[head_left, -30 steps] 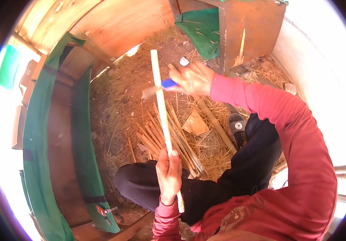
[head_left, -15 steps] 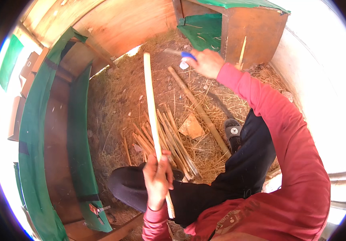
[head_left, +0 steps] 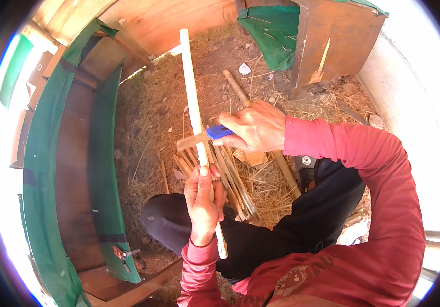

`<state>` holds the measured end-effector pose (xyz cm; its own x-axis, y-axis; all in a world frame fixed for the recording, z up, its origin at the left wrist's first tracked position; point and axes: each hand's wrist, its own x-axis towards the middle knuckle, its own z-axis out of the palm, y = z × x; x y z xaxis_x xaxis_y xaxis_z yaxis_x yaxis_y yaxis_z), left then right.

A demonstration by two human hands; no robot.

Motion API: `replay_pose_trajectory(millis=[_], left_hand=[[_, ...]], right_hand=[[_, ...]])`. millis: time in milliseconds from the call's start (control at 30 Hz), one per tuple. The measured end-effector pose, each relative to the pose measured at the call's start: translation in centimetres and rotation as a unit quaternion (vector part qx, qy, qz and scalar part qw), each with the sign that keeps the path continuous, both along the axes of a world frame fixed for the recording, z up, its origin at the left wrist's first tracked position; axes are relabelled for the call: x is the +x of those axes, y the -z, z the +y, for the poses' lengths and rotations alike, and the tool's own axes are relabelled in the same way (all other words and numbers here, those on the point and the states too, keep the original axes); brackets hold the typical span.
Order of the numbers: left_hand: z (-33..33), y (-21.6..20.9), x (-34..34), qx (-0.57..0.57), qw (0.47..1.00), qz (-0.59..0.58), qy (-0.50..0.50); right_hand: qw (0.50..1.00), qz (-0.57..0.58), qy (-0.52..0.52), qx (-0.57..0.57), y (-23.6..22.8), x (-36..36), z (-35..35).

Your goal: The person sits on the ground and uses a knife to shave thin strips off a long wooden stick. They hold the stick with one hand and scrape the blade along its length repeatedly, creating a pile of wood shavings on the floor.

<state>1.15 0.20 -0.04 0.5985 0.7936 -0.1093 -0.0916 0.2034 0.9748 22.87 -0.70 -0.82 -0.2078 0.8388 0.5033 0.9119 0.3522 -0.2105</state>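
Straw-littered dirt floor (head_left: 145, 138) in here, and a pale stick (head_left: 191, 89) slanting above it, left hand (head_left: 203, 202) wrapped snugly round its lower part, right hand (head_left: 255, 128) clutching a blue-handled blade (head_left: 217, 132) that crosses it, split strips (head_left: 233, 179) beneath the stick, bamboo pole (head_left: 237, 88) to its right

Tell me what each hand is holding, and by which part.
The left hand grips the pale strip around its lower half, above the bottom end. The right hand holds the knife by its blue handle.
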Motion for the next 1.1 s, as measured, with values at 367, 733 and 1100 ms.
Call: replay_pose_trajectory(millis=[367, 733, 1100], left_hand=[[-0.1, -0.4, 0.7, 0.060, 0.995, 0.068, -0.032], [-0.9, 0.6, -3.3, 0.060, 0.994, 0.084, -0.038], [0.3, -1.0, 0.6, 0.060, 0.994, 0.086, -0.021]], right_hand=[[0.992, -0.070, 0.107, 0.007, 1.0, 2.3, 2.1], [0.970, 0.107, 0.215, -0.034, -1.7, 8.2, 1.7], [0.999, -0.003, 0.048, 0.003, -0.5, -0.5, 0.6]])
